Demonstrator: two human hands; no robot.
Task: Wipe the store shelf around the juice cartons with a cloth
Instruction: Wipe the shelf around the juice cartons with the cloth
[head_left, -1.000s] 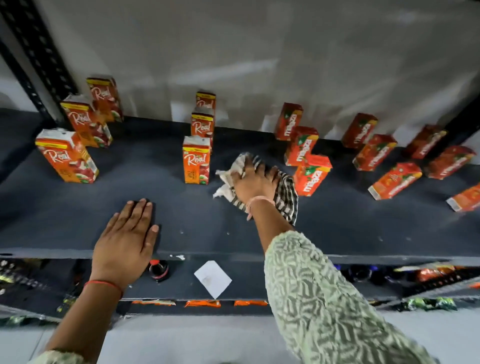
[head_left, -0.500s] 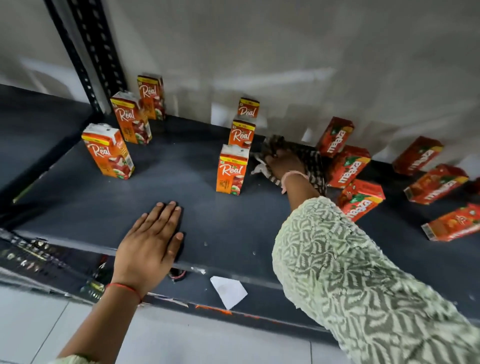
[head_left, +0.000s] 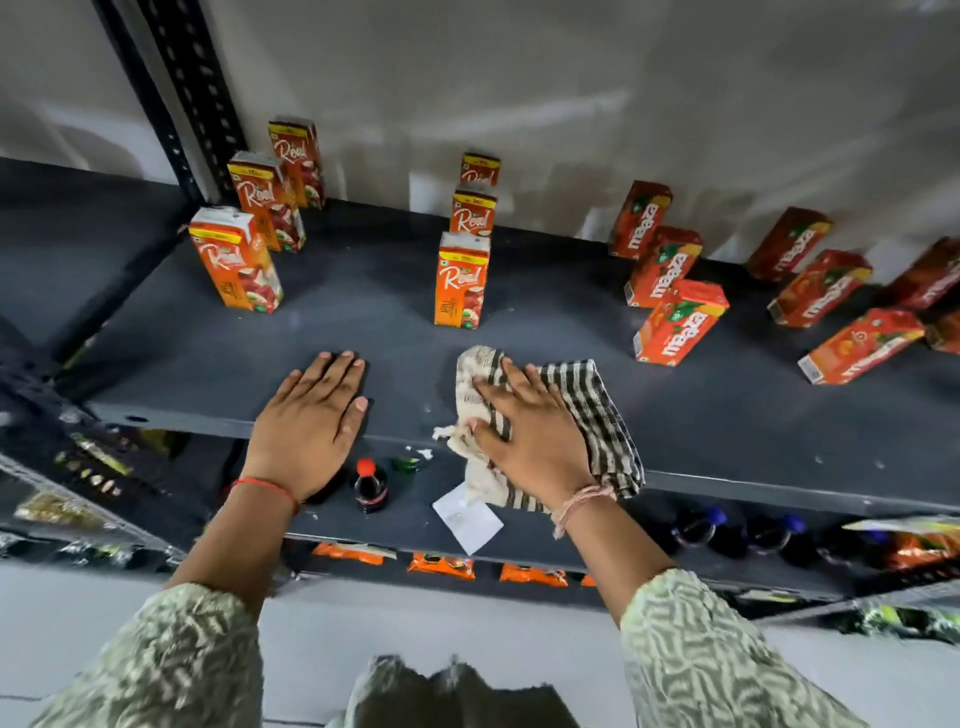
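A dark grey store shelf (head_left: 519, 312) carries rows of orange juice cartons. "Real" cartons stand in a left row (head_left: 236, 260) and a middle row (head_left: 462, 280). "Maaza" cartons stand to the right (head_left: 678, 322) and far right (head_left: 860, 351). My right hand (head_left: 530, 431) presses flat on a striped black-and-cream cloth (head_left: 592, 405) at the shelf's front edge, in front of the middle row; part of the cloth hangs over the edge. My left hand (head_left: 311, 421) lies flat and empty on the front edge, left of the cloth.
A black perforated upright (head_left: 192, 98) stands at the back left, a pale wall behind. The lower shelf holds a red-capped dark bottle (head_left: 370, 483), a white paper slip (head_left: 467, 519), more bottles (head_left: 727, 530) and orange packets (head_left: 441, 564). White specks dot the shelf front.
My right hand has pulled the cloth from the back gap between the middle Real row and the Maaza cartons forward to the shelf's front edge. My left hand has stayed flat on the edge.
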